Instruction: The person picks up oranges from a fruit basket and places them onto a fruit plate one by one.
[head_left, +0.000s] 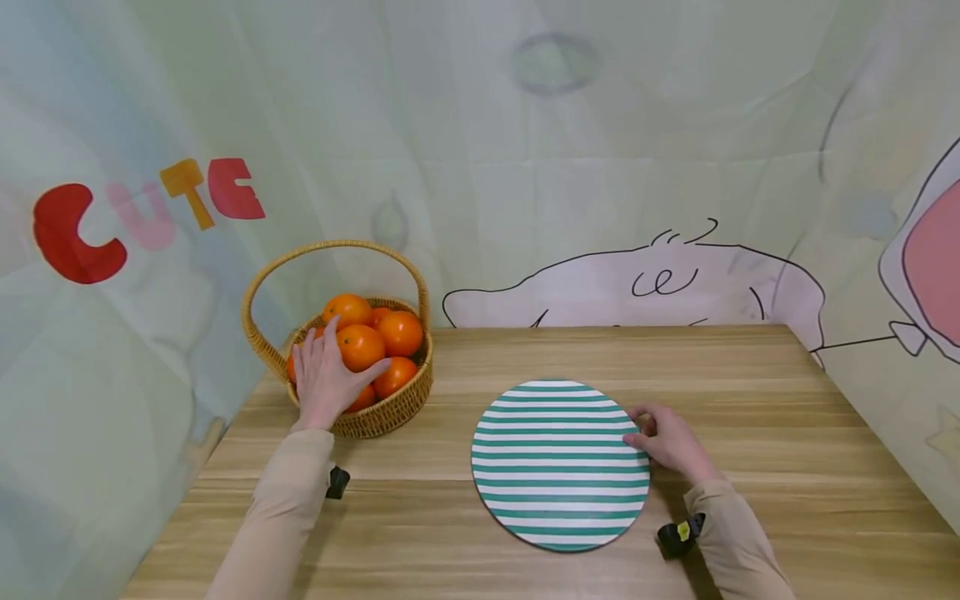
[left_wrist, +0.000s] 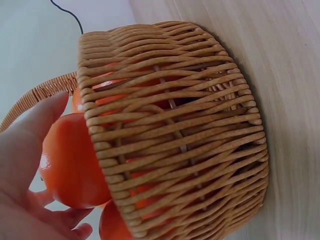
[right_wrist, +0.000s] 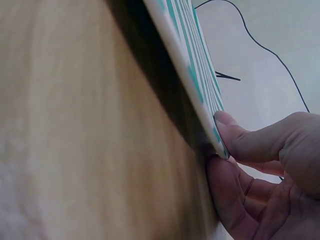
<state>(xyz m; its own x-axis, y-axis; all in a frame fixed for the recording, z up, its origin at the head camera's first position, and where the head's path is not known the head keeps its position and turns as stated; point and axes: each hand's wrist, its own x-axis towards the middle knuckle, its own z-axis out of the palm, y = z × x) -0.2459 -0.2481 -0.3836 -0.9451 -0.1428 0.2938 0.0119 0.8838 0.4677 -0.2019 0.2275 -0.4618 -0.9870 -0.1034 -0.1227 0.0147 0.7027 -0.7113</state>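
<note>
A wicker basket of oranges stands at the left back of the table, its handle arched overhead. Over the oranges my left hand reaches with spread fingers. In the left wrist view, the thumb and fingers lie on opposite sides of one orange at the basket rim; the palm side is partly out of view. My right hand pinches the right edge of a round placemat with green and white stripes. Seen from the right wrist, the thumb is on top, a finger beneath, and dark shadow lies under the rim.
The wooden table carries both things. Behind it hangs a printed cloth backdrop with letters and a cartoon outline, close to the basket's handle. More oranges are piled in the basket around the left hand.
</note>
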